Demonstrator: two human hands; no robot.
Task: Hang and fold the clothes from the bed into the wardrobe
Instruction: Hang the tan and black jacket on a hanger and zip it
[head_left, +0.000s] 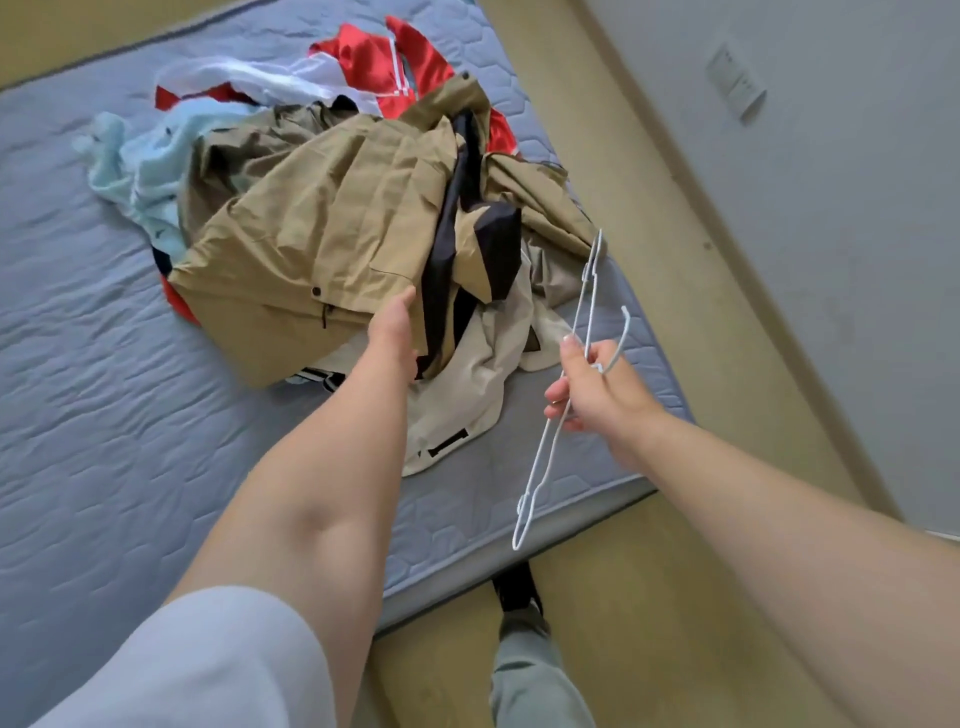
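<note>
**Hanging step: getting a jacket for the hanger**

R hand (592, 395) grips a thin white wire hanger (544, 457) above the grey quilted mattress (104, 415) edge. L hand (393, 325), ahead-left of it, is at the khaki-tan jacket w/ black lining (322, 218). Its fingers are hidden in the fabric, so grip can't be told. Beyond lies a red satin garment (415, 67). Next, prob.: lift jacket clear, find collar, feed hanger in.

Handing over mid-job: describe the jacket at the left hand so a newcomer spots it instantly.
On the grey quilted mattress lies a heap of clothes, topped by a large tan jacket, whose near edge the left hand touches. Unlike the red garment, pale blue garment and cream garment around it, it is khaki with black lining showing.
</note>
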